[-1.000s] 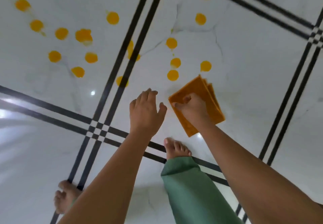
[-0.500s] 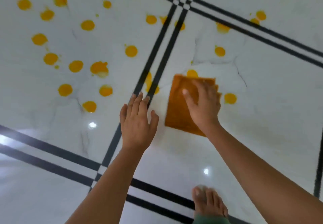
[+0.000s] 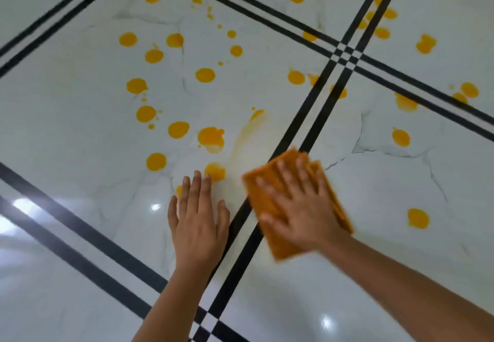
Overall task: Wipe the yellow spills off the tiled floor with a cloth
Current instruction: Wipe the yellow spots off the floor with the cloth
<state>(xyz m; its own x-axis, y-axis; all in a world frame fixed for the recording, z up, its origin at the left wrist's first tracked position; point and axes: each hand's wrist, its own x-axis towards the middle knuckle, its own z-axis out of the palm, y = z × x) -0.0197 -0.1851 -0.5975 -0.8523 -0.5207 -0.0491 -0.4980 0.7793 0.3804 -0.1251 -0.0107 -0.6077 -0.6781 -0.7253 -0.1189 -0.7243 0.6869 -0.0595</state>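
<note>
A folded orange cloth lies flat on the white tiled floor, across a pair of black tile lines. My right hand presses down on it with fingers spread; hand and cloth are motion-blurred. My left hand rests flat on the floor just left of the cloth, fingers apart, holding nothing. Several round yellow spills dot the tiles ahead and to the right. A pale yellow smear streaks the floor above the cloth. One spill sits at my left fingertips.
Double black lines cross the floor and meet at a junction at the upper right. More spills lie to the right of the cloth and beyond the junction. Light glares off the glossy tiles at the left.
The cloth has moved left onto the black lines under my right hand. Spills it covered are gone, leaving a smear. My view has shifted forward; my feet are out of frame.
</note>
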